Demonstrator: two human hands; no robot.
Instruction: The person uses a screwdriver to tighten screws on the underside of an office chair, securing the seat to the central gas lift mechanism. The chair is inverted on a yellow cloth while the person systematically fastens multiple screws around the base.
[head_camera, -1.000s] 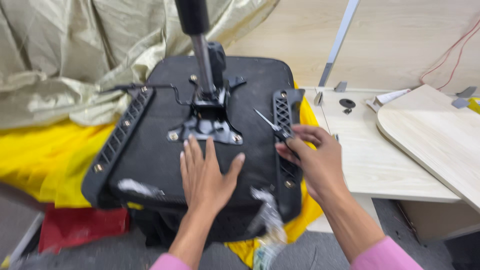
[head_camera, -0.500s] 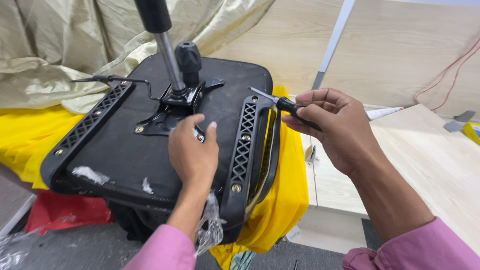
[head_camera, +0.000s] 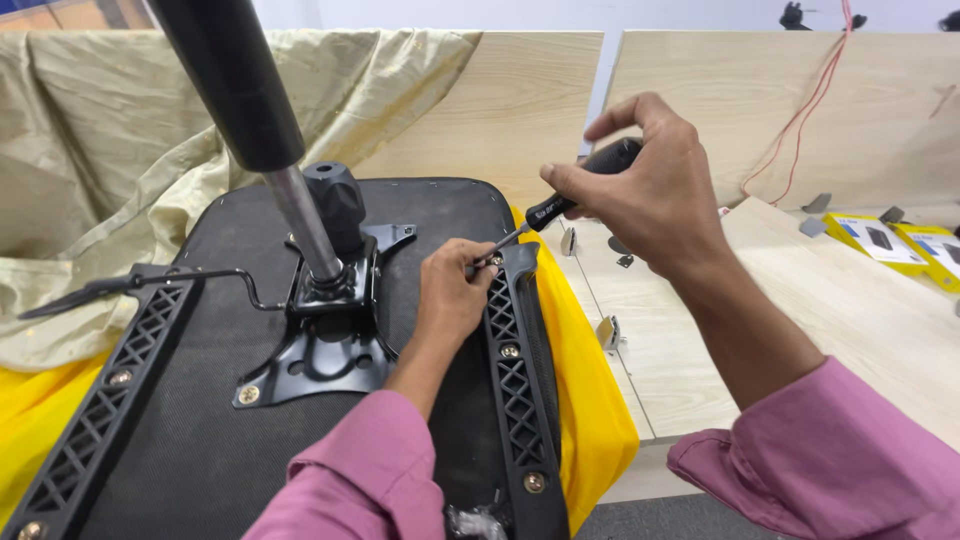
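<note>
an upturned black fabric-covered chair seat (head_camera: 200, 440) lies bottom-up on a bright yellow cloth (head_camera: 585, 400) spread over a pale wooden table (head_camera: 860, 320). the person's right hand (head_camera: 650, 185) is closed around the black handle of a slim screwdriver (head_camera: 560, 205), its metal shaft angled down and to the left. the left hand (head_camera: 450, 295) is curled at the top end of the black plastic latticed armrest bracket (head_camera: 515, 390) on the right side of the seat, fingertips pinched around the screwdriver tip; whatever it pins there is too small to tell. both wrists wear pink sleeves (head_camera: 800, 460). in the middle of the seat a black metal mounting plate (head_camera: 320, 350) carries a chrome and black gas cylinder (head_camera: 260, 130) that rises toward the camera, with a thin black lever (head_camera: 140, 285) running off to the left. a crumpled beige cover sheet (head_camera: 100, 170) lies behind the seat, and two flat yellow boxes (head_camera: 900, 240) sit on the table's far right.
</note>
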